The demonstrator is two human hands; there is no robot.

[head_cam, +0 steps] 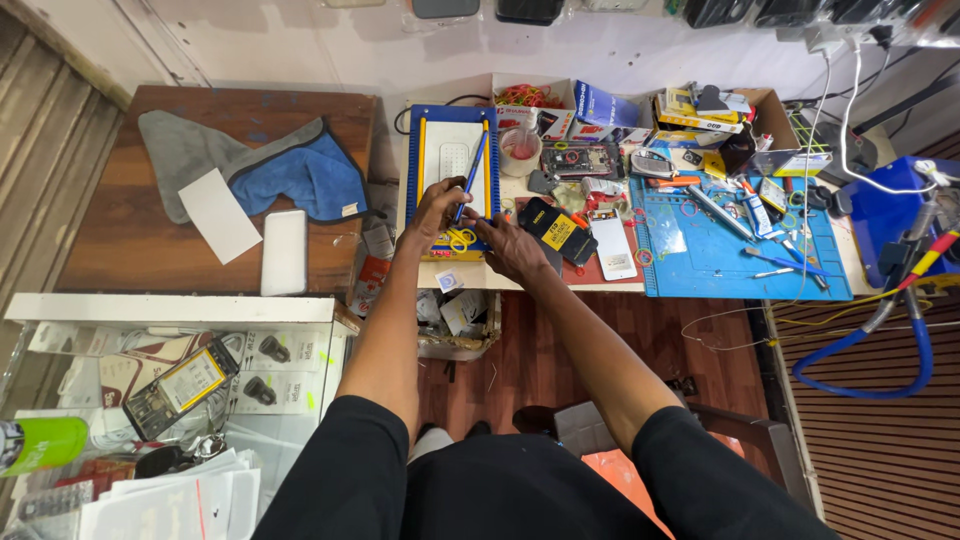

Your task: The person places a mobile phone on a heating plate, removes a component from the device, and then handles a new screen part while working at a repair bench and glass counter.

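My left hand (437, 205) holds a thin blue stick-like tool (474, 168) that slants up over the white pad of a blue and yellow flat machine (412, 160) on the bench. My right hand (512, 248) rests palm down at that machine's front right corner, fingers pointing toward the lower end of the tool. Whether it grips anything is hidden. A yellow looped item (460, 239) lies on the machine's front edge between the two hands. A black and yellow flat pack (556, 229) sits just right of my right hand.
A white phone (613, 249) lies beside a blue work mat (700, 255) strewn with small tools. Boxes and a plastic cup (520, 152) crowd the back. Left: wooden table (120, 240) with cloths (300, 178) and a white slab (285, 252). A glass display case (170, 310) stands near left.
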